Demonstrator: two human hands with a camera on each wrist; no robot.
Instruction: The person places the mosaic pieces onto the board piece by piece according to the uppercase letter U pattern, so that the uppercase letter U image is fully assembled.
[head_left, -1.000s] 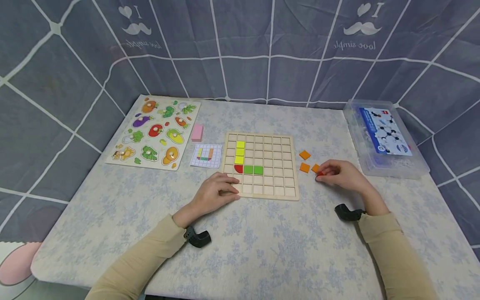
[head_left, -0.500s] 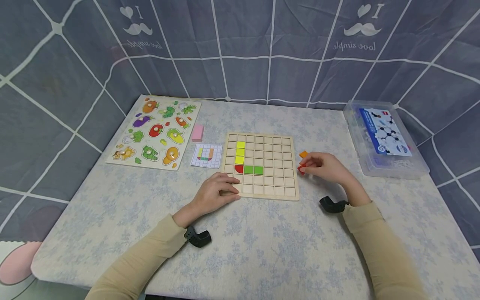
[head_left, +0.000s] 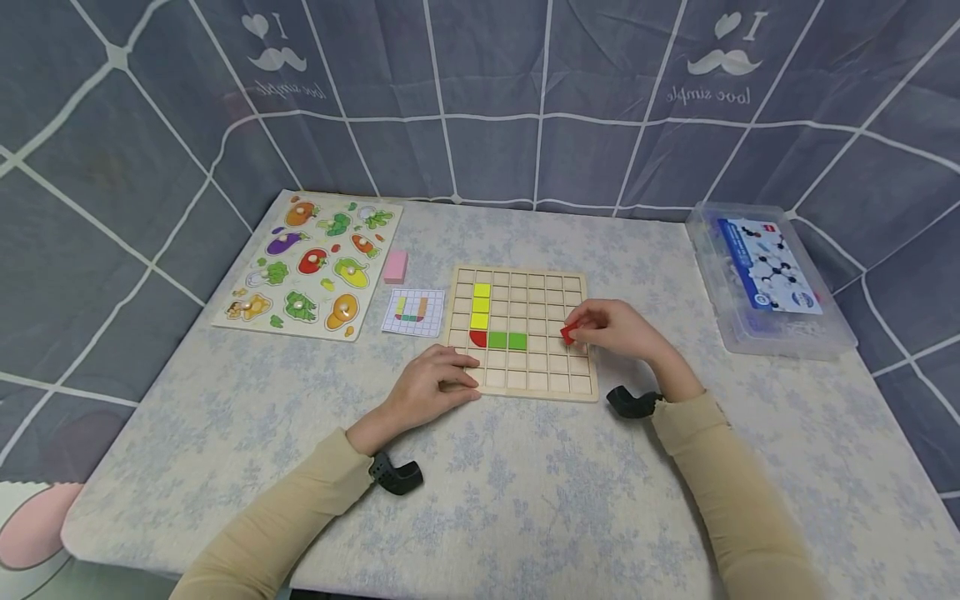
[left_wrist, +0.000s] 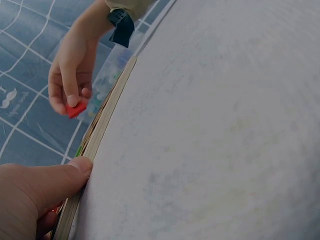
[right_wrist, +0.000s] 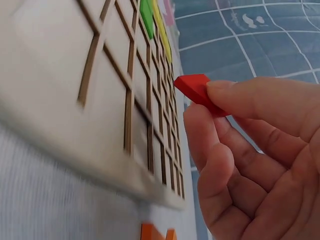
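Head view, left hand (head_left: pixel 423 387): lay relaxed, loosely spread, touching the near-left corner of the grid board (head_left: pixel 537 362).
Head view, right hand (head_left: pixel 621 329): pinched a red piece (head_left: pixel 567 334) over the board's right side.
Head view, tiles: yellow tiles (head_left: pixel 481 305) and green tiles (head_left: pixel 497 340) sat in cells.
Left wrist view, board edge: the left thumb (left_wrist: pixel 55 185) touched it.
Right wrist view, red piece: stayed tilted between thumb and finger, clear of the board; orange pieces (right_wrist: pixel 149 232) showed beyond its rim.

At four o'clock, the right hand (right_wrist: pixel 265 150) pinches a red block (right_wrist: pixel 196 89); the gridded board (right_wrist: pixel 90 145) fills nine, green (right_wrist: pixel 146 17) and yellow pieces (right_wrist: pixel 161 27) twelve, orange pieces (right_wrist: pixel 149 233) six.
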